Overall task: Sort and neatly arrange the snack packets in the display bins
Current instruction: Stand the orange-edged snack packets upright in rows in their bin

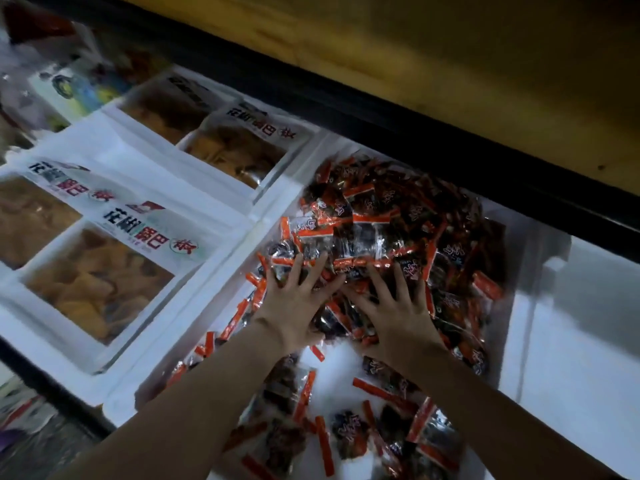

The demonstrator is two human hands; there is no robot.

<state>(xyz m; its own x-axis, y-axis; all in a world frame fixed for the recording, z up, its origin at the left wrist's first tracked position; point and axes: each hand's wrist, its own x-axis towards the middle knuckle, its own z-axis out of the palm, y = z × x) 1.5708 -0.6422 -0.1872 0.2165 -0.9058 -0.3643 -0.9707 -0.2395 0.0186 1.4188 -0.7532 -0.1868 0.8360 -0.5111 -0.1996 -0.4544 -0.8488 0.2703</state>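
- Nearest, loose packets (349,434) lie scattered flat at the front of the bin (225,282). They are clear film with orange-red end strips, and their white characters are too blurred to read.
- A bare white patch of the bin's floor separates them from the heap.
- The left hand (294,306) and right hand (398,317) lie side by side, palms down, fingers splayed on the pile's near slope. Each grip is released and pinches nothing. Spread fingers, I judge, suit shoving many slippery packets at once.
- The pile (398,216) is heaped toward the bin's back and right.
- Left of the bin, big bags (100,282) of yellow crisps lie flat and label-up, probably so that shoppers can read them. The blue and red characters seem to say 花椒锅巴, though not sharply.
- Farthest, a dark shelf edge (415,109) runs across.
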